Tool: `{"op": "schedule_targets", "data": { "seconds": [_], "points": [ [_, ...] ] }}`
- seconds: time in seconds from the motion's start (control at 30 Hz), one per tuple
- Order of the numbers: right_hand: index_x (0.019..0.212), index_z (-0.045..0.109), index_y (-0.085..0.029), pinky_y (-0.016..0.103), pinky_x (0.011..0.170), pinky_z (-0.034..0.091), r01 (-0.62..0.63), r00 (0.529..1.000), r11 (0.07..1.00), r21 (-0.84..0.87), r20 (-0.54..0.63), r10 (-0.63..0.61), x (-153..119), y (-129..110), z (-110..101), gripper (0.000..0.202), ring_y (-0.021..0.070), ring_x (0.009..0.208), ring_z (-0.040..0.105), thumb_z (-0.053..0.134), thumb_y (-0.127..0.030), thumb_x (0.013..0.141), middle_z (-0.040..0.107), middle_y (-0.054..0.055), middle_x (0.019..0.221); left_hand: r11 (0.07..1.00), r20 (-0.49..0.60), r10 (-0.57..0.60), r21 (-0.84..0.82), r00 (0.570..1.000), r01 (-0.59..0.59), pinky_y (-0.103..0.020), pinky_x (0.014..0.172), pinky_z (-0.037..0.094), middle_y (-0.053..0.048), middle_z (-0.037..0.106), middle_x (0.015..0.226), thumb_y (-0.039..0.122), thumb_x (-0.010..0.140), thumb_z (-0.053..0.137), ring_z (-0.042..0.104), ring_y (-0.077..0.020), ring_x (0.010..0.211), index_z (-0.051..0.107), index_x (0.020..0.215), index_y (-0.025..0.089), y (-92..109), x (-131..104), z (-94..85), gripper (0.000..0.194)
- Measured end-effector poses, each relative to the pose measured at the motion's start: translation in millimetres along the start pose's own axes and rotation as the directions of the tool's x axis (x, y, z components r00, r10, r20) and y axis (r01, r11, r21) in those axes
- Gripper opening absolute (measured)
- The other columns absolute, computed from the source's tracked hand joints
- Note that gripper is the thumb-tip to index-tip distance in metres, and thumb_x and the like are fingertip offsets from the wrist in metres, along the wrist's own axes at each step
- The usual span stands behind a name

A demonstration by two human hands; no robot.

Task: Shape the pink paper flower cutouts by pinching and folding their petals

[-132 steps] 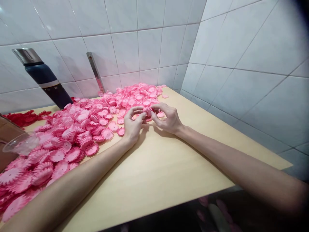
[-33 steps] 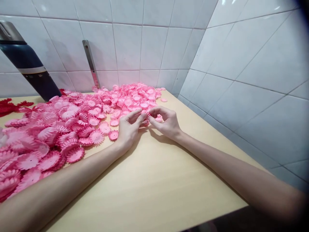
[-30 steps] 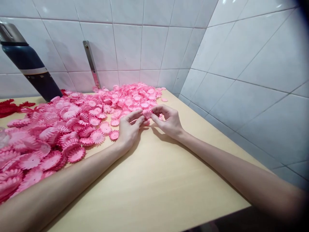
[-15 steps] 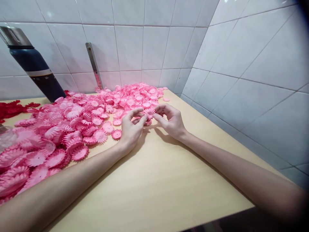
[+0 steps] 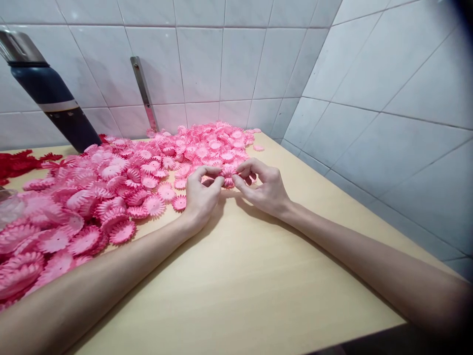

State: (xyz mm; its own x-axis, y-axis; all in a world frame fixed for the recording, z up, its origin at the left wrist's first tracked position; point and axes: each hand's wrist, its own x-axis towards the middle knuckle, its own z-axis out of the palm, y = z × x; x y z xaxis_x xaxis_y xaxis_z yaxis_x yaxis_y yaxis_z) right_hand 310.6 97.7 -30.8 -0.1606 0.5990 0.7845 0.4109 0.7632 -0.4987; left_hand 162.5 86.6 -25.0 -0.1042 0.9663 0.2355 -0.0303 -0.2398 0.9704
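Note:
Between my two hands is a small pink petal disc (image 5: pixel 228 172) with a scalloped edge, like a layer of an artificial flower. My left hand (image 5: pixel 202 193) pinches its left side between thumb and fingers. On the opposite side, my right hand (image 5: pixel 263 186) grips the rim with thumb and forefinger. Both hands are just above the table top. A large heap of similar pink petal discs (image 5: pixel 121 182) spreads out to the left and behind my hands. Fingertips partly cover the held disc.
A dark blue bottle (image 5: pixel 55 101) with a metal cap stands behind the heap at left. Red pieces (image 5: pixel 18 165) lie at the far left, above some clear plastic (image 5: pixel 11 209). A metal strip (image 5: pixel 143 91) leans near the tiled wall (image 5: pixel 199 64). The wooden table (image 5: pixel 236 276) ends at right.
The view has shifted slightly. Both hands still hold the petal disc; the right thumb and fingers have moved in a little closer on it.

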Motion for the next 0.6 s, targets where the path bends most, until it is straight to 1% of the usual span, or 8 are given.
{"op": "schedule_targets", "data": {
  "seconds": [0.1, 0.23, 0.3, 0.43, 0.53, 0.6],
  "points": [
    [0.077, 0.058, -0.019, 0.027, 0.055, 0.042, 0.009, 0.999, 1.000, -0.012, -0.032, -0.009, -0.1, -0.4, -0.9, 0.007, 0.0113, 0.055, 0.051, 0.063, -0.014, 0.076, 0.058, -0.002, 0.063, 0.997, 0.044, -0.008, -0.078, 0.999, 0.011, -0.023, 0.064, 0.054, -0.003, 0.067, 0.084, 0.014, 0.071, 0.066, 0.065, -0.0116, 0.069, 0.065, 0.084, 0.014, -0.4, 0.1, 0.8, 0.013],
    [0.081, 0.064, -0.021, 0.030, 0.062, 0.047, -0.027, 0.998, 0.999, -0.031, -0.050, 0.025, 0.0, 1.8, -2.8, 0.002, 0.0144, 0.063, 0.056, 0.065, -0.021, 0.079, 0.066, 0.001, 0.073, 0.972, 0.111, -0.077, -0.211, 0.991, 0.099, -0.031, 0.073, 0.057, -0.008, 0.069, 0.102, 0.024, 0.072, 0.073, 0.069, -0.0174, 0.081, 0.066, 0.102, 0.015, 2.1, -0.5, 2.4, 0.033],
    [0.083, 0.066, -0.022, 0.032, 0.063, 0.048, -0.040, 0.999, 0.999, -0.022, -0.020, 0.040, -0.2, 1.8, -3.1, 0.004, 0.0154, 0.064, 0.057, 0.064, -0.021, 0.080, 0.067, 0.001, 0.075, 0.961, 0.138, -0.101, -0.243, 0.985, 0.132, -0.034, 0.078, 0.058, -0.010, 0.069, 0.108, 0.027, 0.068, 0.077, 0.069, -0.0205, 0.088, 0.066, 0.105, 0.015, 2.2, 0.0, 2.3, 0.040],
    [0.085, 0.070, -0.022, 0.034, 0.067, 0.051, -0.070, 0.994, 0.996, 0.060, 0.087, 0.065, -0.2, 0.1, -3.7, 0.010, 0.0177, 0.070, 0.062, 0.064, -0.017, 0.077, 0.071, 0.003, 0.082, 0.943, 0.161, -0.118, -0.292, 0.980, 0.161, -0.036, 0.082, 0.057, -0.013, 0.069, 0.113, 0.028, 0.061, 0.083, 0.067, -0.0254, 0.099, 0.069, 0.101, 0.013, -1.0, 2.4, 0.2, 0.045],
    [0.084, 0.071, -0.020, 0.035, 0.069, 0.052, -0.186, 0.981, 0.966, 0.179, 0.093, 0.171, 0.8, 1.1, -5.3, 0.010, 0.0195, 0.075, 0.065, 0.066, -0.017, 0.076, 0.072, 0.005, 0.084, 0.929, 0.172, -0.150, -0.312, 0.974, 0.198, -0.036, 0.078, 0.058, -0.014, 0.072, 0.107, 0.028, 0.060, 0.084, 0.070, -0.0240, 0.090, 0.069, 0.101, 0.012, -2.2, 3.2, -1.1, 0.046],
    [0.083, 0.072, -0.019, 0.034, 0.070, 0.052, -0.286, 0.958, 0.912, 0.294, 0.094, 0.270, 1.8, 2.4, -6.8, 0.009, 0.0198, 0.077, 0.067, 0.068, -0.019, 0.075, 0.073, 0.005, 0.084, 0.925, 0.180, -0.165, -0.314, 0.970, 0.216, -0.035, 0.072, 0.059, -0.014, 0.073, 0.101, 0.027, 0.060, 0.084, 0.071, -0.0222, 0.080, 0.069, 0.102, 0.011, -1.2, 2.4, -1.5, 0.047]
  ]
}}
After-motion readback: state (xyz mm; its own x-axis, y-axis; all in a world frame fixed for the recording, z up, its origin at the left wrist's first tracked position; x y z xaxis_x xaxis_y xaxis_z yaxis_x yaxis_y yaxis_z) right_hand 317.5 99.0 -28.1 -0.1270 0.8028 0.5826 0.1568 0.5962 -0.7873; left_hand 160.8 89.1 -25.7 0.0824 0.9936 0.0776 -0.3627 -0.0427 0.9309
